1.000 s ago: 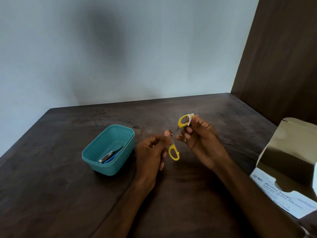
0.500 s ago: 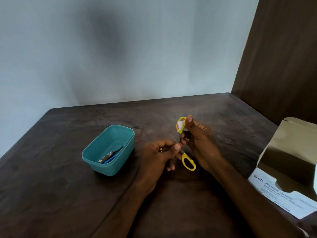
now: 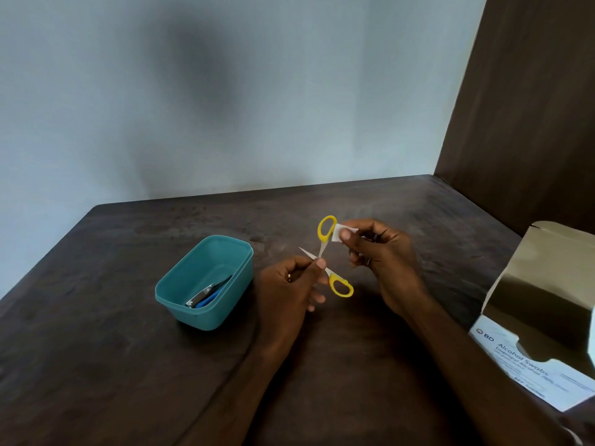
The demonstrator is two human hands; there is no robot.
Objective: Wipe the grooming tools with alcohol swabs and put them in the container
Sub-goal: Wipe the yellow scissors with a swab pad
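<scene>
Head view over a dark table point(image 3: 96, 365): at left, a teal container point(image 3: 206, 281) holds nail clippers point(image 3: 201, 296) and a blue tool point(image 3: 207, 300). At centre, the left hand point(image 3: 289, 291) pinches yellow-handled scissors point(image 3: 325, 252) near the pivot, blades spread, above the table. The right hand point(image 3: 383, 262) presses a white swab point(image 3: 338, 234) against the upper handle loop, with an open swab box point(image 3: 541, 317) at far right.
</scene>
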